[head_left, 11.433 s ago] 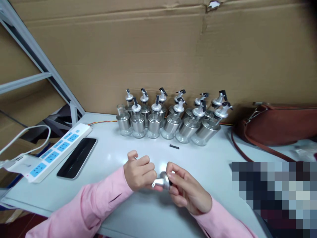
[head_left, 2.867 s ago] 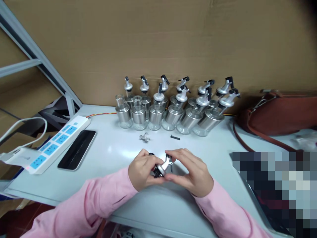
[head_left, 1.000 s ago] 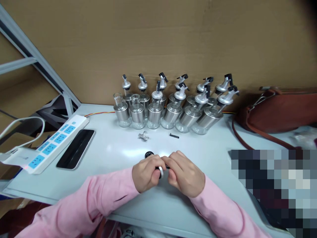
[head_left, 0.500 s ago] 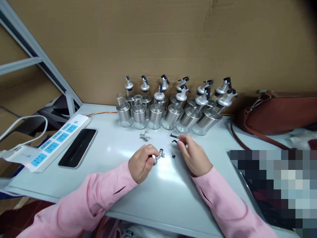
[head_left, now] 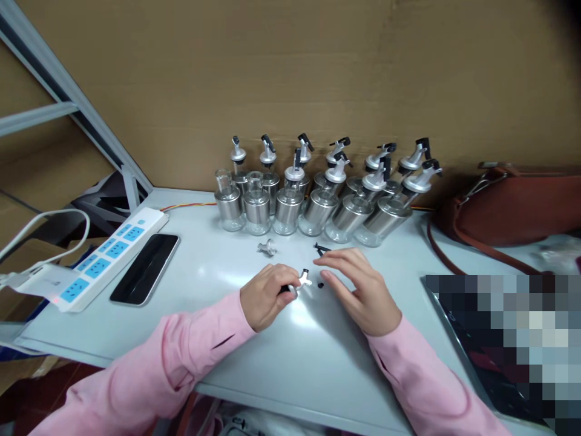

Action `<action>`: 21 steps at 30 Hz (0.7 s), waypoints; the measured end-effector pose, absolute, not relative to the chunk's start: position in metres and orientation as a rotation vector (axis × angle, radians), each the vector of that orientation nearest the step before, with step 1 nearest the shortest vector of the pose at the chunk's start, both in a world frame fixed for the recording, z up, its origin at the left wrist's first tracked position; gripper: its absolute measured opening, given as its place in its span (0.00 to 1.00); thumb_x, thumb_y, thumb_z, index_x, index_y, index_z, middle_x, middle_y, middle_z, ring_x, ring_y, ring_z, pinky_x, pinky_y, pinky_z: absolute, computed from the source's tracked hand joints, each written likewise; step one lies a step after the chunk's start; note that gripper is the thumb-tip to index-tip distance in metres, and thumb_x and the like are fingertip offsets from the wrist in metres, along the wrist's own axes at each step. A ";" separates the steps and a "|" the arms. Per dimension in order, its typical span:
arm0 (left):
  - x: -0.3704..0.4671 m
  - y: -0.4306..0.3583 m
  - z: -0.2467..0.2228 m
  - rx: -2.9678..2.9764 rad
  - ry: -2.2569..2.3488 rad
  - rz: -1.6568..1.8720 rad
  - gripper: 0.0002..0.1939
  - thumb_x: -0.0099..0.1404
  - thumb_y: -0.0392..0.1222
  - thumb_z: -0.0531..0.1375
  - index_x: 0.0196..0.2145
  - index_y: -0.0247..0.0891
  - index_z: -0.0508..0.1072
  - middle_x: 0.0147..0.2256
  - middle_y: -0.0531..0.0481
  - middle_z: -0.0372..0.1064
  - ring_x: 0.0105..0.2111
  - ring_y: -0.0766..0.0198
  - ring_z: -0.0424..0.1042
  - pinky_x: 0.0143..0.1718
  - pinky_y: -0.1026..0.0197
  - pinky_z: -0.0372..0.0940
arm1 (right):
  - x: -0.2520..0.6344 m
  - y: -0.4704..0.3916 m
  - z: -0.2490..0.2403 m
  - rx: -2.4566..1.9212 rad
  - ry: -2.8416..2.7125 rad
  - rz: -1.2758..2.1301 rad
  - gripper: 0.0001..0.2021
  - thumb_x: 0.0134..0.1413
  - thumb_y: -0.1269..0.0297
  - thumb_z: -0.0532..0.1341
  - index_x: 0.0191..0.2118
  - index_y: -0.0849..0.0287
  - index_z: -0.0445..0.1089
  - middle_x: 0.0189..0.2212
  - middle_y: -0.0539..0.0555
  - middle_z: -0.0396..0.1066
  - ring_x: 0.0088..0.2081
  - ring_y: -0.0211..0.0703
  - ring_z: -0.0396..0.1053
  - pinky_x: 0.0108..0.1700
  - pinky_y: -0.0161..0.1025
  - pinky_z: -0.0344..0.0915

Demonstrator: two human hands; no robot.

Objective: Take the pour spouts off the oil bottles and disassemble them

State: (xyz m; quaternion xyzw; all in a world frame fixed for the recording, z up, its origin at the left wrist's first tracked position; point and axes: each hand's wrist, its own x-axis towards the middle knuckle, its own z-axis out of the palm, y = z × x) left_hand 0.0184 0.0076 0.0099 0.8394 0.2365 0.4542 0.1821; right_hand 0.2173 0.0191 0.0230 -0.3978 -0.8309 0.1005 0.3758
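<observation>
My left hand is closed round a silver bottle pourer, whose bare nozzle points up and right from between thumb and fingers. My right hand hovers just right of it, thumb and fingers apart, with nothing visible between them. Beyond its fingertips lie black pourer levers, partly covered by the fingers. A tiny black cap rests on the table below the right thumb. Another silver pourer lies on its side behind my left hand.
Two rows of glass-and-steel bottles stand at the back, most with pourers. Leftward lie a phone and a power strip. A brown bag and a dark, partly blurred flat device are at right.
My right hand has let go of a black lever, which now lies by the other one, and its fingers have opened. My left hand has shifted slightly right with the pourer.
</observation>
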 end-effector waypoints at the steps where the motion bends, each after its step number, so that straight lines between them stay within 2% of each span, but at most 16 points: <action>1: 0.019 0.007 0.010 2.356 0.637 1.270 0.12 0.70 0.44 0.40 0.41 0.37 0.58 0.34 0.45 0.63 0.35 0.64 0.64 0.36 0.60 0.61 | 0.214 0.016 0.027 -0.951 -2.135 0.327 0.08 0.57 0.68 0.54 0.40 0.57 0.67 0.36 0.57 0.68 0.40 0.46 0.64 0.41 0.45 0.62; 5: 0.020 0.005 0.011 2.278 0.547 1.232 0.12 0.70 0.45 0.40 0.40 0.38 0.58 0.33 0.47 0.62 0.34 0.65 0.64 0.35 0.62 0.62 | 0.207 0.008 0.033 -0.845 -2.150 0.557 0.07 0.59 0.66 0.50 0.35 0.58 0.65 0.28 0.54 0.67 0.32 0.41 0.64 0.34 0.39 0.63; 10: 0.023 -0.003 0.015 2.147 0.547 1.195 0.13 0.70 0.46 0.39 0.39 0.38 0.58 0.33 0.47 0.61 0.34 0.66 0.64 0.34 0.64 0.63 | 0.206 0.005 0.035 -0.919 -2.103 0.844 0.16 0.62 0.57 0.45 0.31 0.59 0.64 0.24 0.51 0.65 0.27 0.36 0.63 0.30 0.34 0.61; 14: 0.027 -0.008 0.018 2.210 0.522 1.186 0.14 0.70 0.47 0.37 0.39 0.38 0.57 0.30 0.49 0.60 0.30 0.67 0.63 0.32 0.65 0.61 | 0.204 0.003 0.038 -0.955 -2.067 1.098 0.22 0.60 0.50 0.44 0.21 0.59 0.58 0.17 0.46 0.57 0.21 0.33 0.56 0.24 0.31 0.55; 18: 0.026 -0.007 0.021 2.686 0.457 1.162 0.17 0.70 0.48 0.35 0.36 0.39 0.57 0.29 0.49 0.64 0.26 0.65 0.61 0.29 0.62 0.56 | 0.205 0.004 0.038 -1.065 -1.975 1.199 0.26 0.56 0.46 0.46 0.15 0.58 0.49 0.13 0.44 0.44 0.17 0.31 0.45 0.19 0.32 0.47; 19: 0.025 -0.006 0.022 2.767 0.436 1.172 0.17 0.70 0.48 0.35 0.35 0.39 0.57 0.29 0.50 0.65 0.26 0.65 0.61 0.29 0.61 0.55 | 0.207 0.006 0.037 -1.096 -1.917 1.181 0.26 0.55 0.45 0.47 0.14 0.58 0.49 0.13 0.44 0.43 0.17 0.31 0.44 0.18 0.32 0.47; 21: 0.024 -0.005 0.024 2.811 0.437 1.239 0.16 0.70 0.49 0.38 0.33 0.39 0.57 0.28 0.50 0.66 0.26 0.64 0.62 0.28 0.61 0.55 | 0.213 0.011 0.037 -1.148 -1.776 1.111 0.24 0.53 0.46 0.51 0.16 0.59 0.56 0.13 0.45 0.50 0.17 0.32 0.49 0.19 0.32 0.50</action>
